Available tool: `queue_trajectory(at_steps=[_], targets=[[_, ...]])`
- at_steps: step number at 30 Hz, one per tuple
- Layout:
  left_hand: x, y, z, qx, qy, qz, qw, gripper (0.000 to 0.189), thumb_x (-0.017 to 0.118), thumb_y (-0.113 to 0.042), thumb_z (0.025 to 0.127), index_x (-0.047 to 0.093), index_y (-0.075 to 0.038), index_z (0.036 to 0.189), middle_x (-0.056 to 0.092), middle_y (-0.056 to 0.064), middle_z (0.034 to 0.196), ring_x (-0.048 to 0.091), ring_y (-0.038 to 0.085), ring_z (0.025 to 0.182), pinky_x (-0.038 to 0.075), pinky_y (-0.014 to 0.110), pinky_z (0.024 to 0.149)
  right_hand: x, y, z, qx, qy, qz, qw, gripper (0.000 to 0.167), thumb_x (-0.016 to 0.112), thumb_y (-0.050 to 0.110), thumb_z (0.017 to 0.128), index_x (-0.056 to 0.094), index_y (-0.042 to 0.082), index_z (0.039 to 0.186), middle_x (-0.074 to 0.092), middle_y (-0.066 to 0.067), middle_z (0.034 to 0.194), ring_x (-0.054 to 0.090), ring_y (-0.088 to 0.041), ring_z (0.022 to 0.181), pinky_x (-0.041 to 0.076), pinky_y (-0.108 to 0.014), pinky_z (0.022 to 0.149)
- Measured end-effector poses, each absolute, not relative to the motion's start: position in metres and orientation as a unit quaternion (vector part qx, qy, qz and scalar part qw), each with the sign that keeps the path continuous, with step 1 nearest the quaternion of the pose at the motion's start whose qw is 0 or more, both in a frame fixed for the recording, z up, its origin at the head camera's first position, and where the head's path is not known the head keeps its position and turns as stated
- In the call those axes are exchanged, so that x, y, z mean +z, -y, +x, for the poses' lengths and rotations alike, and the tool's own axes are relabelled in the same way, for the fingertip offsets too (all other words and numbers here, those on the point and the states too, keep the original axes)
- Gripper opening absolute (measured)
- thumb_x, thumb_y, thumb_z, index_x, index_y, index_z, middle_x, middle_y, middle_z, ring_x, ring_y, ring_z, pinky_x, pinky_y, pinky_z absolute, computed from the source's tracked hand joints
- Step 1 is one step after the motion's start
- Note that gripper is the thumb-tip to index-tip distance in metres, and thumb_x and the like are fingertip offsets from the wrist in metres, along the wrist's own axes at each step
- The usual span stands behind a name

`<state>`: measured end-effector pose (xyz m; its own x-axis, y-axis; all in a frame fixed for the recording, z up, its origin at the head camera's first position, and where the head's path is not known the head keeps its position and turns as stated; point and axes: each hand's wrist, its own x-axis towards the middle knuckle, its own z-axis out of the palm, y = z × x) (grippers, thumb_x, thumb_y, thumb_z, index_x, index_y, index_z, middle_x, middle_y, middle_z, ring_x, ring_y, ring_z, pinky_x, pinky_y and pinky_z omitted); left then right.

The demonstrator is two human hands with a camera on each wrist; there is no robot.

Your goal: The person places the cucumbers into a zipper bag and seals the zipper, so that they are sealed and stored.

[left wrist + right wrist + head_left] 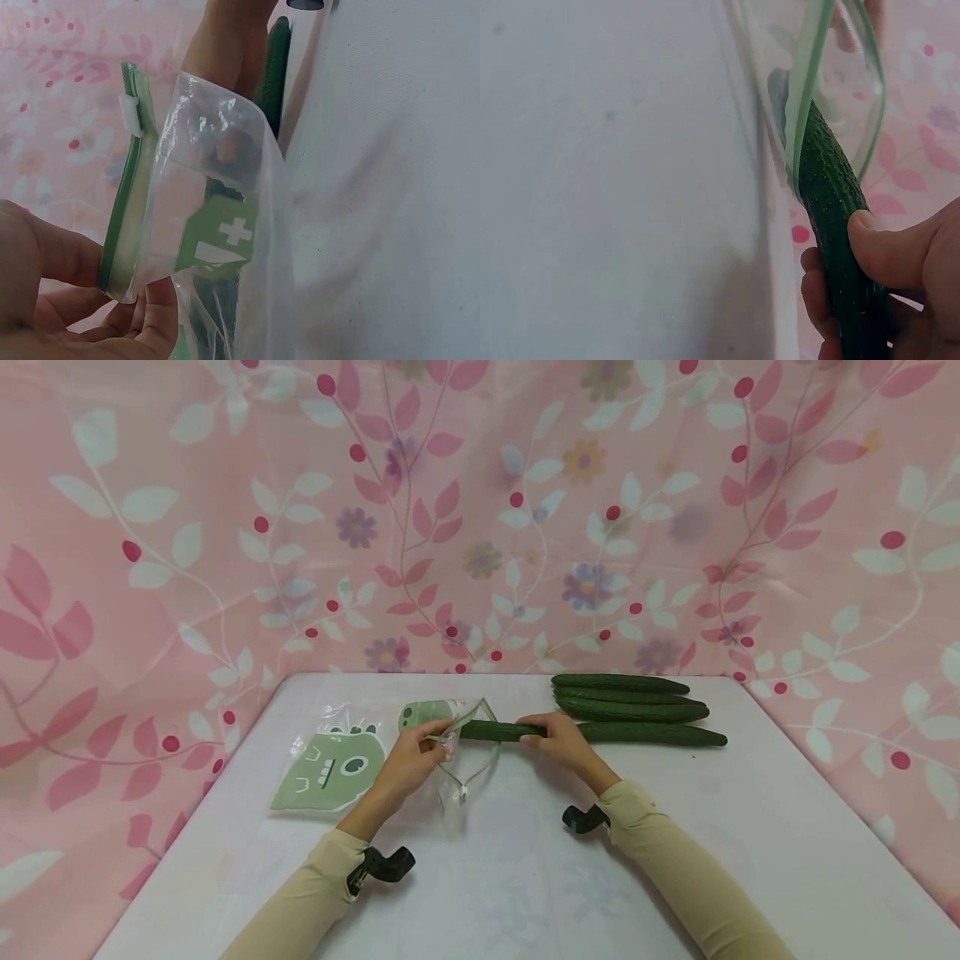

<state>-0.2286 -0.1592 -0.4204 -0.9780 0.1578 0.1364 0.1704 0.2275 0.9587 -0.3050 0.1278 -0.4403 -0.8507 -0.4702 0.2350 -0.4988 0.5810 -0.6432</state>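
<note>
My right hand (562, 742) grips a dark green cucumber (487, 731), thumb on one side and fingers round the other. The cucumber's front end lies inside the mouth of a clear zip bag (805, 112) with a green zip rim. At the bag's rim, my left hand (408, 764) pinches the edge between thumb and fingers, and the mouth gapes. A white slider (130, 114) sits on the rim. Through the clear plastic in the left wrist view, the cucumber shows behind a green print with a white plus.
Another clear bag (330, 772) with a green monster face lies flat at the left. Several more cucumbers (630, 706) lie side by side at the back right of the white table (517, 877). A pink floral cloth (480, 527) hangs behind.
</note>
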Motion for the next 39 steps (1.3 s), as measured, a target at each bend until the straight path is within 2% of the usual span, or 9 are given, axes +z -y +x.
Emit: queue_trajectory(at_steps=[1,3,6,14,19,28,31,35,39], targets=[[-0.421,0.159,-0.229,-0.612,0.784,-0.103,0.006,0.051,0.06,0.008,0.093,0.061,0.001,0.143,0.064,0.02,0.122,0.061,0.022,0.092,0.051,0.036,0.08,-0.442,-0.128,-0.305,0.361,0.891,0.274,0.021,0.033,0.073,0.01,0.097,0.073,0.0,0.128,0.074,-0.013,0.113,0.063,-0.025,0.088,0.05,-0.043,0.086],[-0.422,0.158,-0.229,-0.611,0.785,-0.103,0.007,0.051,0.061,0.008,0.093,0.061,0.001,0.143,0.065,0.019,0.122,0.061,0.02,0.092,0.05,0.032,0.078,-0.445,-0.13,-0.305,0.353,0.896,0.269,0.014,0.033,0.075,0.012,0.096,0.074,0.002,0.127,0.071,-0.014,0.125,0.065,-0.031,0.112,0.049,-0.049,0.098],[-0.421,0.157,-0.228,-0.607,0.788,-0.102,0.014,0.051,0.061,0.008,0.092,0.061,0.002,0.142,0.065,0.019,0.122,0.061,0.019,0.092,0.05,0.027,0.075,-0.447,-0.136,-0.303,0.341,0.9,0.272,0.012,0.032,0.077,0.014,0.095,0.074,0.004,0.125,0.07,-0.014,0.126,0.062,-0.036,0.12,0.047,-0.053,0.101],[-0.415,0.161,-0.227,-0.611,0.786,-0.096,0.016,0.05,0.062,0.009,0.093,0.061,0.003,0.142,0.064,0.021,0.124,0.061,0.023,0.097,0.052,0.03,0.078,-0.443,-0.16,-0.297,0.292,0.911,0.286,0.062,0.027,0.082,0.01,0.09,0.079,0.005,0.116,0.074,-0.009,0.113,0.064,-0.032,0.106,0.052,-0.05,0.091],[-0.413,0.161,-0.229,-0.615,0.782,-0.096,0.014,0.05,0.061,0.01,0.093,0.058,0.006,0.143,0.062,0.024,0.125,0.06,0.024,0.095,0.053,0.035,0.08,-0.443,-0.166,-0.299,0.294,0.907,0.296,0.061,0.026,0.081,0.011,0.091,0.08,0.002,0.114,0.075,-0.011,0.111,0.067,-0.034,0.106,0.053,-0.05,0.091],[-0.418,0.159,-0.229,-0.633,0.768,-0.094,0.008,0.049,0.06,0.013,0.093,0.059,0.007,0.141,0.064,0.023,0.121,0.062,0.02,0.094,0.054,0.03,0.082,-0.45,-0.161,-0.3,0.37,0.89,0.254,0.077,0.021,0.078,0.01,0.093,0.081,0.003,0.113,0.076,-0.013,0.11,0.069,-0.031,0.101,0.055,-0.048,0.085],[-0.419,0.158,-0.23,-0.646,0.758,-0.089,0.006,0.05,0.062,0.014,0.092,0.059,0.008,0.142,0.064,0.024,0.122,0.063,0.02,0.098,0.053,0.025,0.081,-0.452,-0.154,-0.302,0.395,0.884,0.237,0.077,0.019,0.078,0.01,0.094,0.081,0.004,0.112,0.076,-0.012,0.109,0.066,-0.025,0.086,0.053,-0.041,0.075],[-0.419,0.159,-0.232,-0.673,0.736,-0.07,-0.008,0.054,0.062,0.016,0.091,0.057,0.005,0.144,0.062,0.025,0.127,0.062,0.023,0.105,0.054,0.025,0.084,-0.454,-0.146,-0.303,0.411,0.881,0.224,0.069,0.019,0.077,0.011,0.094,0.082,0.004,0.111,0.076,-0.012,0.108,0.053,-0.02,0.07,0.043,-0.035,0.063],[-0.418,0.16,-0.233,-0.704,0.708,-0.05,-0.021,0.058,0.059,0.018,0.091,0.055,0.005,0.147,0.06,0.023,0.127,0.06,0.024,0.107,0.053,0.026,0.084,-0.455,-0.148,-0.3,0.413,0.882,0.216,0.071,0.019,0.077,0.011,0.095,0.082,0.006,0.112,0.076,-0.012,0.111,0.061,-0.025,0.078,0.049,-0.04,0.069]])
